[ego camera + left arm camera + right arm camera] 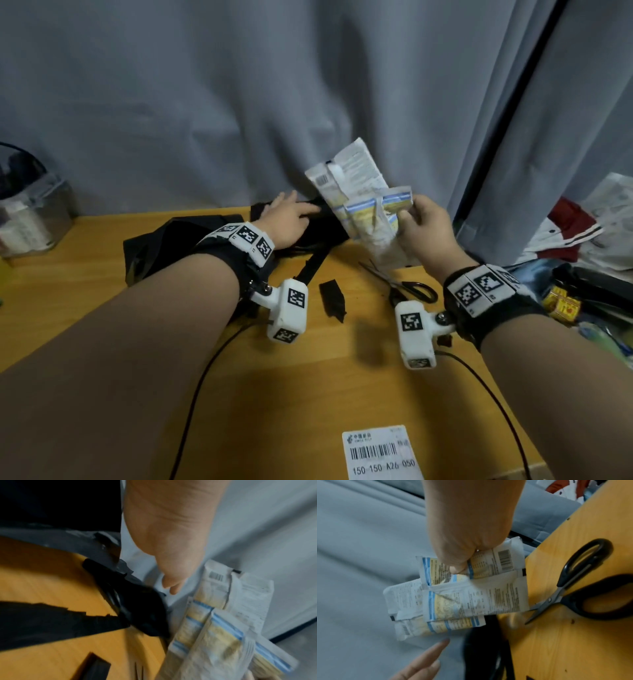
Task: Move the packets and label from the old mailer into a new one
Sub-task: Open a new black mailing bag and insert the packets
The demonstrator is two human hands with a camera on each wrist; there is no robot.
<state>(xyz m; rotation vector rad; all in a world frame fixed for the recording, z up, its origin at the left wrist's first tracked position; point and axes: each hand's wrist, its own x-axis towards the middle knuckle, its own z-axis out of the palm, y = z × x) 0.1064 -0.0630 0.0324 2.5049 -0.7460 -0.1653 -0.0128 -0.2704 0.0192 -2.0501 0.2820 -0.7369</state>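
A: Where are the packets (pixel 363 209)?
B: Raised off the worktop (pixel 308 377), pinched in the right hand (pixel 424 233)
A: And the left hand (pixel 291 219)?
B: Fingers straight, flat on the black mailer (pixel 191 240) beside them

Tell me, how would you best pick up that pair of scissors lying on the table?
Take the scissors by the black loop handles, coming from above at the near right end. They lie flat on the wooden table, blades pointing away toward the packets, so the loops give the fingers a safe, thick hold.
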